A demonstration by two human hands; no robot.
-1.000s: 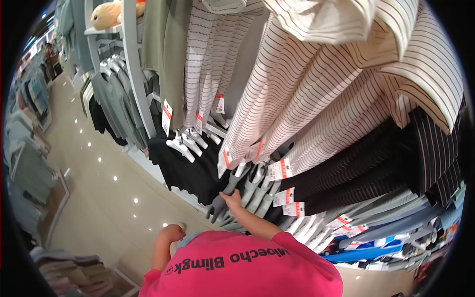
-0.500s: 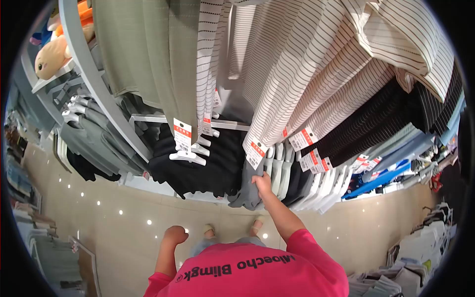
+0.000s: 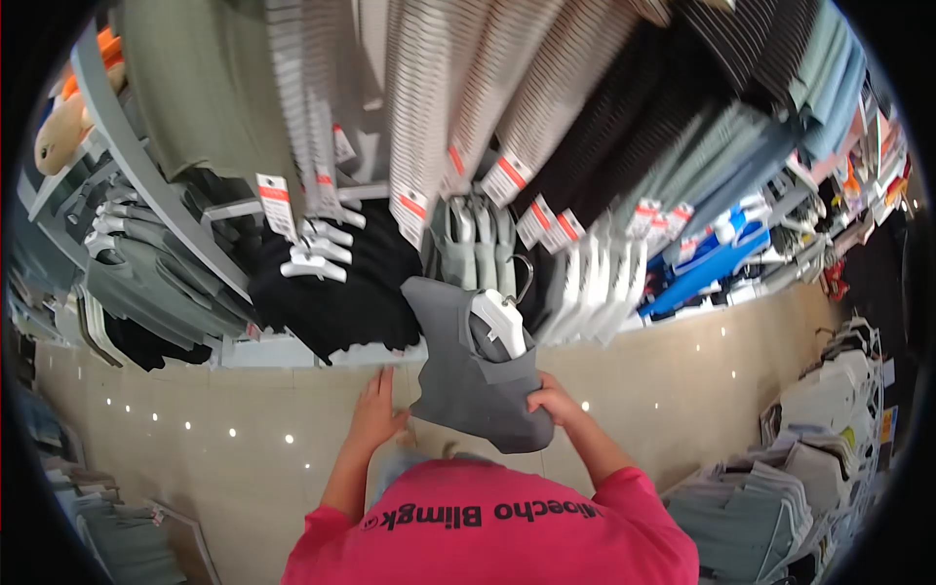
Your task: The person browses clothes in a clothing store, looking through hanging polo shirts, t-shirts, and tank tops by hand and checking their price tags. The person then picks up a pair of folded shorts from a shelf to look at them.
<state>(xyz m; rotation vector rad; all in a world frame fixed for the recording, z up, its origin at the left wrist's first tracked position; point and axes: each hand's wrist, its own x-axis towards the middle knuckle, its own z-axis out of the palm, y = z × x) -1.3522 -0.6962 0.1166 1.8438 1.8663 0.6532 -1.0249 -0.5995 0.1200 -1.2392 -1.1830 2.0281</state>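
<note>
A dark grey top (image 3: 473,380) on a white hanger (image 3: 500,322) is out in front of the lower rack, spread toward me. My right hand (image 3: 554,398) grips its right edge, fingers closed on the fabric. To the left of the top, my left hand (image 3: 375,411) is held with fingers stretched out and holds nothing. Its fingertips reach toward the top's left side, apart from it. The hanger's metal hook (image 3: 526,278) points up at the rack. Behind the top hang grey-green tops (image 3: 473,239), and black tops (image 3: 336,292) on white hangers are to the left.
Striped garments (image 3: 439,107) and an olive garment (image 3: 195,88) with price tags hang above. White hangers (image 3: 595,283) with clothes line the rack on the right. More clothing (image 3: 751,507) stands at the lower right. Shiny floor tiles (image 3: 224,409) lie below the rack.
The grey top has come out of the rack toward me and turned, its hanger now visible. My left hand has risen toward it, its fingers opening. The view has shifted right.
</note>
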